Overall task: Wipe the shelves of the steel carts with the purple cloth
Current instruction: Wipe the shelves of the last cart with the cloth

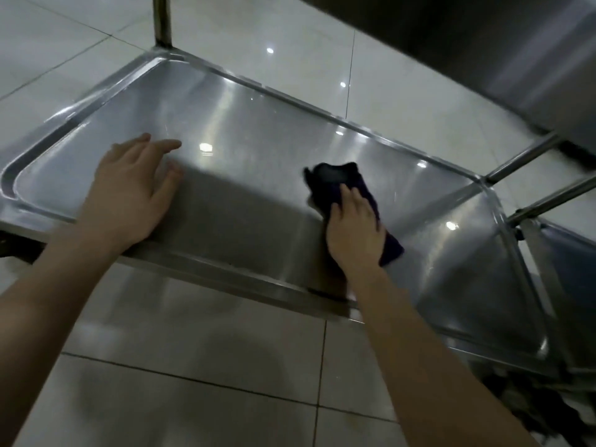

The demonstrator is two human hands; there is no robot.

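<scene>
Cart shelf: the steel cart shelf [258,130] is stretching across the view from 9 o'clock toward 4 o'clock. Its raised rim is showing along the edges, and ceiling lights are glinting on its flat bed.

Left hand: the left hand [132,191] is lying palm down on the shelf, at about 9 o'clock from the middle of the view. Its fingers are reaching out straight and slightly spread toward 1 o'clock, holding nothing. The heel of the hand is sitting over the near rim.

Right hand: the right hand [353,233] is pressing down on the purple cloth [335,179], at 3 o'clock from the left hand and well apart from it. Its fingers are lying nearly flat over the cloth, pointing toward 11 o'clock. The thumb is hiding from view, so whether it is tucking under the cloth cannot be told.

Purple cloth: it is lying bunched on the shelf bed under the right hand, near the front rim. One end is sticking out past the fingertips toward 11 o'clock, and another is poking out beside the wrist toward 4 o'clock.

Post: an upright steel post [163,21] is rising from the shelf's far corner at 11 o'clock.

Rails: two steel rails [529,156] are running off from the shelf's corner toward 2 o'clock.

Floor: pale glossy tiles [193,366] are showing beyond and below the shelf.

Steel panel: a blurred steel panel [532,59] is filling the view at 1 o'clock.
</scene>
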